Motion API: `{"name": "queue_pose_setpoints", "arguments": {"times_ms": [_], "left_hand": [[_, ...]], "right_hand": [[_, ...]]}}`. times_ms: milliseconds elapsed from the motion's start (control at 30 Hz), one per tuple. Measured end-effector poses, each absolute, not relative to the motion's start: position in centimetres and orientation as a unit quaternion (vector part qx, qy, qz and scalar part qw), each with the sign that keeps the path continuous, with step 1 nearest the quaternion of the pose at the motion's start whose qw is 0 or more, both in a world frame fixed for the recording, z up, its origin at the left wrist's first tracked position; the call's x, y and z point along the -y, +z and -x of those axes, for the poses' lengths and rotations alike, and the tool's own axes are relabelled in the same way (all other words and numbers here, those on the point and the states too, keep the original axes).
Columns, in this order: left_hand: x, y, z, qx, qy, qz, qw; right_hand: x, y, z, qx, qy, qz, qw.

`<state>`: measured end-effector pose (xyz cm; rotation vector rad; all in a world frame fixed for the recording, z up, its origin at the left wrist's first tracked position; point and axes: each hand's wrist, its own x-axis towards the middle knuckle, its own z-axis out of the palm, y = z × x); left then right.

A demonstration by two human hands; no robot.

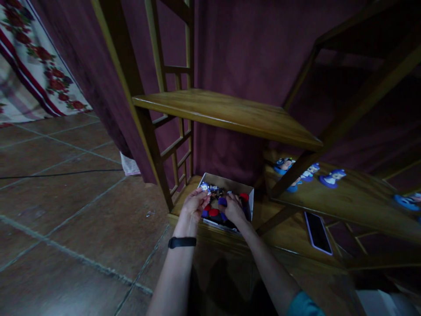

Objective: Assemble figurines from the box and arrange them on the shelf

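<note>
Low on the wooden shelf stands an open white box (251, 206), holding small figurines and round pieces in red, purple and black. Above its left side, my left hand (193, 204) pinches a small white-and-purple figurine (205, 187). My right hand (234, 211) reaches into the box with its fingers closed around a purple round base (222, 202). A red round piece (213, 212) lies in the box between the hands. Part of the contents is hidden beneath my fingers.
Over the box juts a wooden shelf board (223, 109). Several figurines on round bases, one with a purple base (333, 178), stand on a shelf to the right. A phone (318, 232) lies on the lower board. A slanted wooden post (289, 175) separates the compartments.
</note>
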<state>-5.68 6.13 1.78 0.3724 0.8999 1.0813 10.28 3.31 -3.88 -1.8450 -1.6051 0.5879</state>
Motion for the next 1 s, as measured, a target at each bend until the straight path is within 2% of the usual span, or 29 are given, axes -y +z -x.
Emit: {"name": "queue_pose_setpoints", "arguments": {"times_ms": [67, 133, 200, 267, 367, 600, 1000], "left_hand": [[-6.1, 1.8, 5.5, -0.407, 0.493, -0.173, 0.749], [-6.0, 1.9, 5.2, -0.405, 0.493, -0.174, 0.750], [-5.8, 1.9, 4.9, -0.405, 0.492, -0.173, 0.751], [-5.7, 1.9, 4.5, -0.408, 0.489, -0.174, 0.751], [-5.3, 1.7, 3.7, -0.415, 0.482, -0.184, 0.749], [-3.7, 1.1, 1.2, -0.412, 0.454, -0.247, 0.750], [-2.6, -0.2, -1.5, -0.428, 0.416, -0.369, 0.712]], "right_hand": [[-2.3, -3.4, -10.6, 0.483, 0.380, 0.643, 0.457], [-0.9, -2.9, -11.0, 0.330, 0.536, 0.548, 0.550], [0.7, -2.5, -11.4, 0.208, 0.641, 0.466, 0.573], [2.3, -2.2, -11.7, 0.143, 0.685, 0.421, 0.577], [3.9, -2.1, -11.9, 0.109, 0.687, 0.417, 0.585], [4.0, -2.7, -11.6, 0.122, 0.577, 0.487, 0.644], [3.8, -2.2, -12.3, 0.142, 0.620, 0.430, 0.640]]}}
